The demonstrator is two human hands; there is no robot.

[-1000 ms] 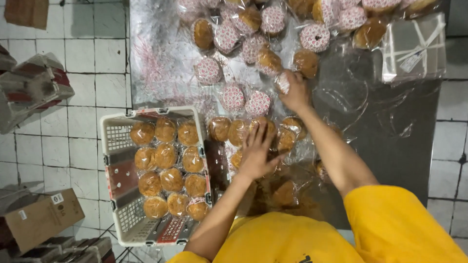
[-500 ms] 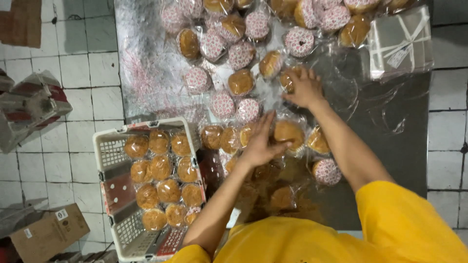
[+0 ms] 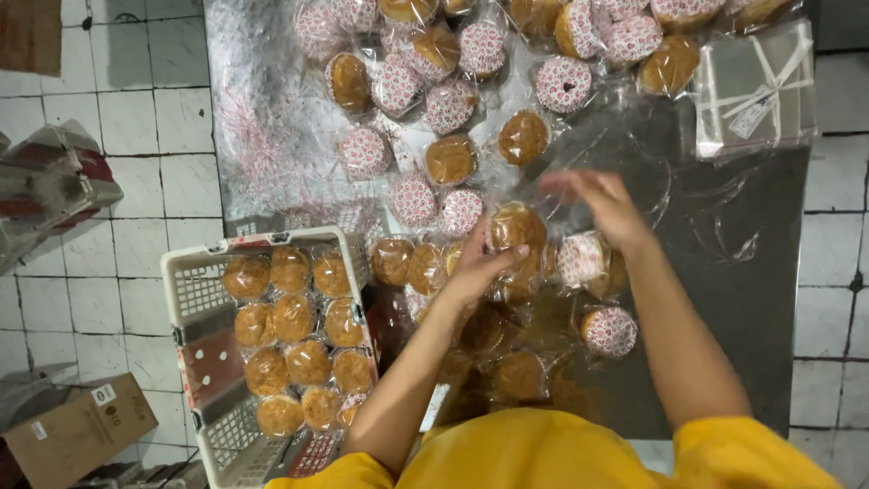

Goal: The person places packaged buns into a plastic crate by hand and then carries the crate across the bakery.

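Steel table (image 3: pixel 760 272): left hand (image 3: pixel 475 267) grips wrapped cake (image 3: pixel 516 226), right hand (image 3: pixel 602 204) blurred.

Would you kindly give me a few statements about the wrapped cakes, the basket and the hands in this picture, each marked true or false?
1. The left hand touches a wrapped cake. True.
2. The basket stands empty. False: it holds rows of wrapped cakes.
3. The right hand rests inside the basket. False: it is over the metal table, among loose clear wrappers.
4. A flat tied bundle of clear bags lies at the table's far right corner. True.
5. A cardboard box sits on the tiled floor beside the basket. True.
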